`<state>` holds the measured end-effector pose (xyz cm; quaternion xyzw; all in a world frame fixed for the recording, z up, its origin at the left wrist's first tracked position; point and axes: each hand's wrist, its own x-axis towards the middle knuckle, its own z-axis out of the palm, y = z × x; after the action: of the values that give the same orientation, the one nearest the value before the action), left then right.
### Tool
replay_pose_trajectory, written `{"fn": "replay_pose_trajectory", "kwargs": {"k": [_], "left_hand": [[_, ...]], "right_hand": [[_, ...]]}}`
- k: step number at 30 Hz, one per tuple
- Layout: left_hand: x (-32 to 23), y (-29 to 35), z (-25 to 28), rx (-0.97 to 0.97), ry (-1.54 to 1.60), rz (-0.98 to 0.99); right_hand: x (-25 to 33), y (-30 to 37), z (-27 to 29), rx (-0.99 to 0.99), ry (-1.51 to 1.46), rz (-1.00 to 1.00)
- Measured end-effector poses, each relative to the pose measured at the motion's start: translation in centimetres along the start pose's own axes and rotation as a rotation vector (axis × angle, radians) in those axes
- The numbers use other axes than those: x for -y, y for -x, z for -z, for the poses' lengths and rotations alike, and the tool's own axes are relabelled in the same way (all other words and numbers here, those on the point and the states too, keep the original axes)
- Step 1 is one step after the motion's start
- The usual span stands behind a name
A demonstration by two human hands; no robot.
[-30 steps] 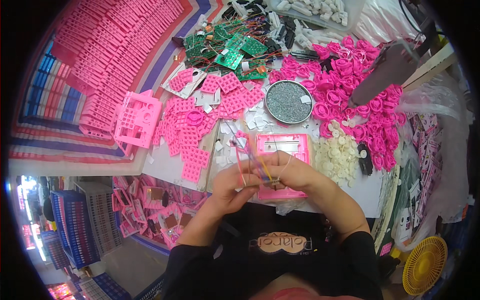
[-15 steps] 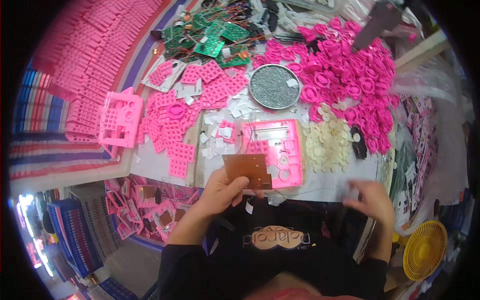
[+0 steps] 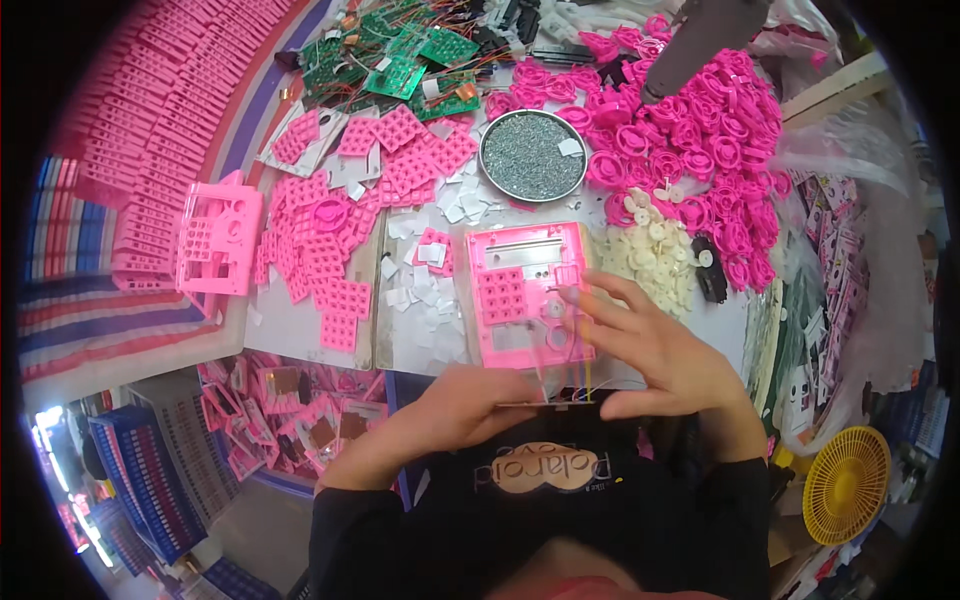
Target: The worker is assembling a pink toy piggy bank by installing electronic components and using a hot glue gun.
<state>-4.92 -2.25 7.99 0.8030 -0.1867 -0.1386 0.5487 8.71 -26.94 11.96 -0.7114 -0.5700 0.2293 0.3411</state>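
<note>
In my left hand is a circuit board, tilted so that little more than its thin edge shows. It is held just in front of a pink plastic housing on the table. Thin wires, partly blurred, run between the board and the housing. A pink rubber keypad lies inside the housing. My right hand is open, its fingers spread over the housing's right edge and its thumb near the board's right end.
Left of the housing lie white paper pieces and pink keypads. Behind it stands a round tin of small screws. Cream discs and pink rings are heaped at right, below a dark hanging tool. Wired green boards lie behind.
My right hand has moved left from the table's right side to the housing. The board in my left hand has turned from face-up to nearly edge-on and come lower, uncovering the housing.
</note>
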Motion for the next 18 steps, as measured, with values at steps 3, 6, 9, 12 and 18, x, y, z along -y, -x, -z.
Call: {"fn": "replay_pose_trajectory", "kwargs": {"k": [3,6,9,12,18], "left_hand": [[-0.2,-0.1,-0.5,0.083,0.013,0.064],[1.2,1.5,-3.0,0.003,0.566,0.305],[2.9,2.8,-4.4,-0.026,1.066,0.334],[2.5,4.2,-4.1,-0.096,1.027,0.383],[0.4,4.9,-0.1,-0.205,-0.046,0.456]], "right_hand": [[0.0,-2.1,-1.3,0.064,-0.218,-0.036],[-0.1,-3.3,-1.6,0.186,-0.635,-0.405],[-2.5,-4.9,-3.2,-0.161,-0.458,-0.33],[-5.9,-6.8,-4.1,-0.209,-0.37,-0.244],[-6.0,-8.8,-4.9,-0.139,-0.111,-0.303]]}}
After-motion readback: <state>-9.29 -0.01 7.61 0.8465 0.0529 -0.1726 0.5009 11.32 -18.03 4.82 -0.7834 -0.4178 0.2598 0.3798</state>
